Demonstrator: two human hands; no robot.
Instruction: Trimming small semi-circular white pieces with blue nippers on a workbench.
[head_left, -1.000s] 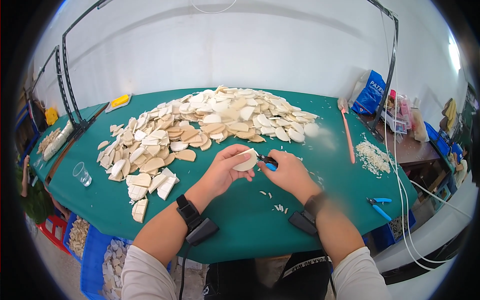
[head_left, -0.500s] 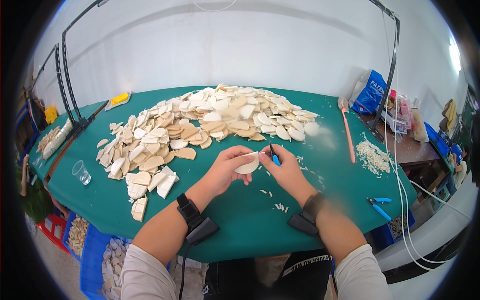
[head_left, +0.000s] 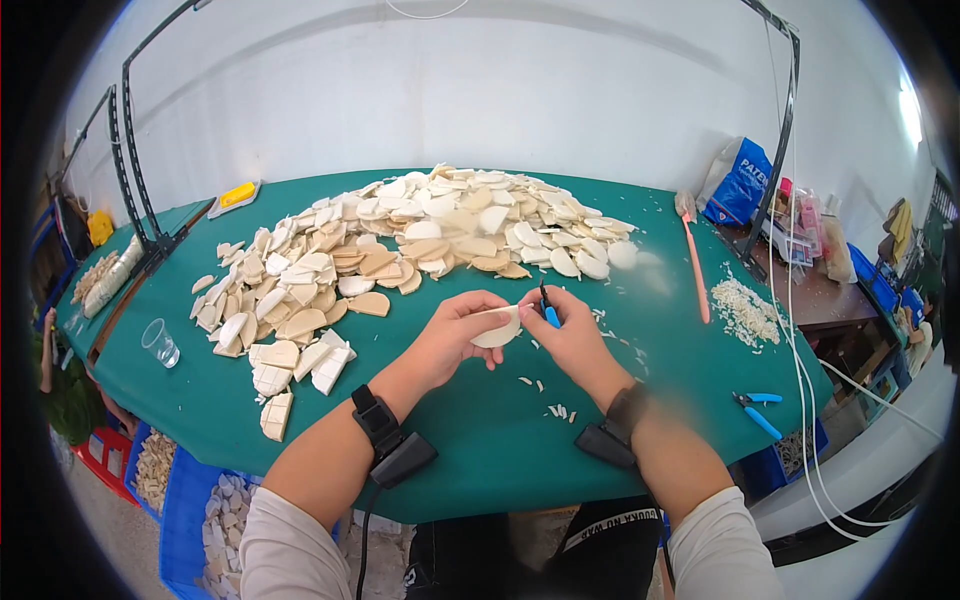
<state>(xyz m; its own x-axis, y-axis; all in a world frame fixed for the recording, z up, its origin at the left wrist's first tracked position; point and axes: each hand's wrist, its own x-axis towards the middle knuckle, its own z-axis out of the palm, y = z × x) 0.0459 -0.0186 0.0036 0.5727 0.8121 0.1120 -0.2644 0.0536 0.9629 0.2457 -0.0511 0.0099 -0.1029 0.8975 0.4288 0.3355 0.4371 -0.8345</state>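
My left hand [head_left: 455,330] holds a pale, half-round flat piece [head_left: 499,330] above the green table [head_left: 480,440]. My right hand [head_left: 570,335] grips a small blue-handled tool [head_left: 548,308], its dark tip pointing up beside the piece's right edge. Both hands meet at the table's middle. Small white trimmings [head_left: 552,408] lie on the green surface just below the hands. A large heap of similar cream and tan flat pieces [head_left: 400,250] spreads across the table beyond and to the left of the hands.
A clear plastic cup [head_left: 160,343] stands at the left. Blue-handled pliers [head_left: 755,410] lie near the right edge, a long orange-handled tool [head_left: 694,260] and a pile of white scraps [head_left: 742,310] farther right. Blue crates [head_left: 190,510] of pieces sit below the table.
The blue tool has swung from lying flat against the piece to pointing upward in my right hand. The piece stays in my left hand, turned slightly.
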